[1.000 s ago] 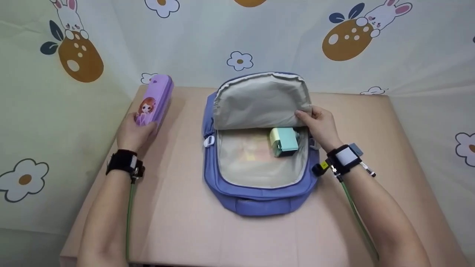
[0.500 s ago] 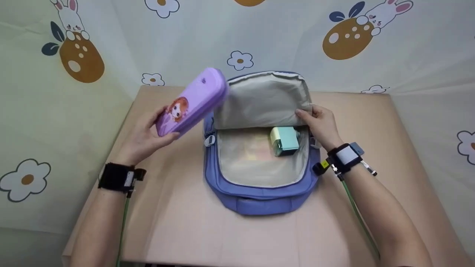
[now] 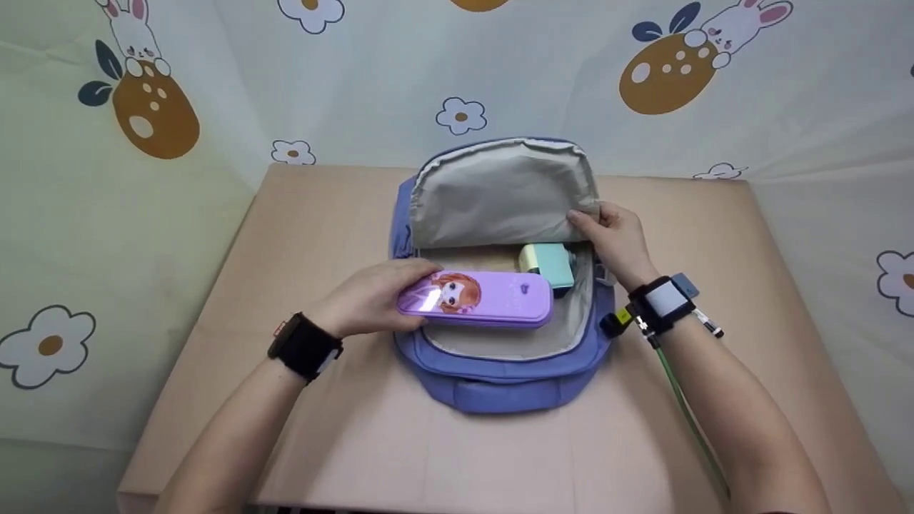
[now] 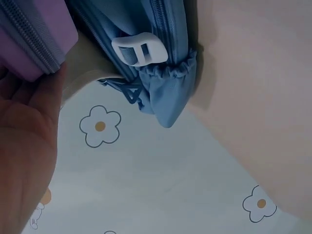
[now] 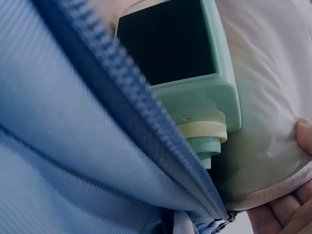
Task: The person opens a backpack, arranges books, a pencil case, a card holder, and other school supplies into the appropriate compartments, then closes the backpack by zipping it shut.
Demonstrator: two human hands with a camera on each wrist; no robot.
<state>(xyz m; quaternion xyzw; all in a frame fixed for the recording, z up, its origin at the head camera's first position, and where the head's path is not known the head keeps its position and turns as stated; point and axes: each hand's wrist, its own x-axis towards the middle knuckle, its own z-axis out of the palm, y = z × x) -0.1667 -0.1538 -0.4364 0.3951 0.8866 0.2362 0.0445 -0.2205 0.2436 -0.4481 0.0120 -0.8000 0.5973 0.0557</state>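
Observation:
A blue backpack [image 3: 500,389] lies unzipped, its grey-lined front flap [image 3: 500,207] folded up. My right hand [image 3: 620,239] pinches the right edge of that flap between thumb and fingers. In my left hand [image 3: 371,296] is the left end of a purple pencil case [image 3: 493,296] with a cartoon girl on its lid. The pencil case is level over the opening; whether it touches the lining is unclear. Behind its right end sits a boxy mint-green and cream item [image 3: 555,263]; the right wrist view shows its dark panel, ribbed cream ring [image 5: 204,130] and stub.
The backpack rests on a beige-covered table [image 3: 343,428]. A patterned cloth [image 3: 371,78] stands behind and at the sides. A white buckle [image 4: 140,48] and side pocket [image 4: 168,92] show at the backpack's side. A green cable [image 3: 685,407] runs along the right forearm.
My left hand has lifted the pencil case off the table's far left, carried it right and turned it crosswise over the open backpack. The right hand stays on the flap.

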